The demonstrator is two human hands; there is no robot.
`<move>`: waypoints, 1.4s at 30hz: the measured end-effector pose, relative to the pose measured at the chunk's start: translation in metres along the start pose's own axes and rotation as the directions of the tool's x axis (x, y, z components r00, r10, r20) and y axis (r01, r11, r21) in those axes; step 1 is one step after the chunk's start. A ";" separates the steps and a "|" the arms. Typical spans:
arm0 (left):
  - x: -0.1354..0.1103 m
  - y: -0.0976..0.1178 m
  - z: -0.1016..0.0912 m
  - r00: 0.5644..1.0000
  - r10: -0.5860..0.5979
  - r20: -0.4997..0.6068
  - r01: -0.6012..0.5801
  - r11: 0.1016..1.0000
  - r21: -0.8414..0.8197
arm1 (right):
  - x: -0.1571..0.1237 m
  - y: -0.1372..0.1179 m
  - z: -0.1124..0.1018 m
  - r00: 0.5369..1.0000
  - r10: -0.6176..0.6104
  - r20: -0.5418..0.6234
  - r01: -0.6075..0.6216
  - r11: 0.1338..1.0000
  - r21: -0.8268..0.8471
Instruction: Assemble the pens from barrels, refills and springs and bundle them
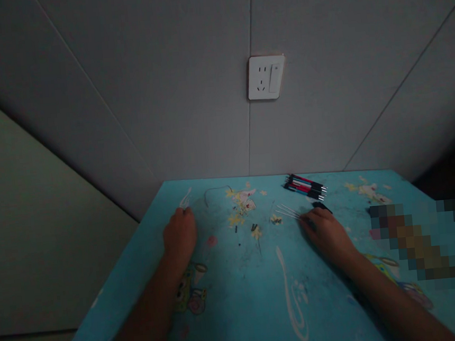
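Note:
My left hand [180,234] rests knuckles-up on the turquoise cartoon-printed table [242,296], its fingers curled under near a thin clear piece [185,198]. My right hand [325,229] lies on the table with its fingers closed on a few thin pale refill tubes [287,211] that fan out to the left. A small black part [320,205] sits just beyond that hand. A bundle of assembled pens [305,186], black and red with metal tips, lies near the table's far edge.
Small black and yellow bits [254,228] lie scattered mid-table, and a thin wire loop [215,191] lies at the back. A white wall socket with switch [266,77] is on the grey wall. A blurred-out patch [417,241] covers the table's right side.

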State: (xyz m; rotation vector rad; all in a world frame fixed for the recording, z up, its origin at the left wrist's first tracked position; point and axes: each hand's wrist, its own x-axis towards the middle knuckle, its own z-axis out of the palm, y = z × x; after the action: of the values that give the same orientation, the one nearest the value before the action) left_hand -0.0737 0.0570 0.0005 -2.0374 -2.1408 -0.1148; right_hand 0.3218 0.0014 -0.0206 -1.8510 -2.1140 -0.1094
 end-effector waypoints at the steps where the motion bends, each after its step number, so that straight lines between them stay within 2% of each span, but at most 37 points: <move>1: 0.000 0.000 0.002 1.000 -0.002 0.013 0.002 1.000 -0.005 | 0.000 0.000 0.000 1.000 0.000 -0.007 0.000 1.000 -0.003; 7: 0.006 -0.003 0.011 0.999 -0.017 0.034 0.018 1.000 -0.013 | -0.001 0.002 0.001 0.999 -0.023 -0.038 0.023 1.000 -0.003; 12: 0.006 -0.004 0.016 0.999 0.022 0.043 -0.020 0.999 -0.031 | 0.000 0.002 0.002 0.999 -0.048 -0.025 0.047 0.998 -0.045; 18: 0.003 0.005 0.015 0.992 0.126 0.018 -0.125 0.990 -0.068 | 0.000 0.003 0.002 0.998 -0.058 -0.012 0.057 0.996 -0.070; 23: 0.003 0.014 0.010 0.967 0.255 -0.010 -0.254 0.961 -0.107 | -0.001 0.005 0.004 0.998 -0.053 -0.020 0.052 0.997 -0.051; 27: 0.001 0.022 0.010 0.923 0.371 -0.105 -0.385 0.890 -0.245 | -0.001 0.006 0.006 0.998 -0.042 -0.041 0.040 0.999 -0.029; 30: -0.002 0.029 0.013 0.893 0.413 -0.179 -0.450 0.819 -0.356 | 0.001 0.006 0.006 0.998 -0.016 -0.053 0.017 1.000 0.007; 35: -0.011 0.039 0.009 0.814 0.517 -0.265 -0.572 0.635 -0.519 | 0.001 0.004 0.003 0.997 0.007 -0.079 -0.002 0.998 0.066; 37: -0.015 0.042 0.004 0.798 0.560 -0.226 -0.587 0.633 -0.504 | 0.001 0.003 0.002 0.995 -0.011 -0.095 0.018 0.997 0.076; 42: -0.019 0.046 -0.006 0.793 0.605 -0.074 -0.576 0.704 -0.415 | 0.001 0.005 0.003 0.991 -0.053 -0.124 0.060 0.997 0.054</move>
State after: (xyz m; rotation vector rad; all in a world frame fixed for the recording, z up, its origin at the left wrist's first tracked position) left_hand -0.0268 0.0396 -0.0001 -2.9160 -1.4518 -0.4512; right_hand 0.3257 0.0036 -0.0236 -1.7074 -2.0639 -0.1687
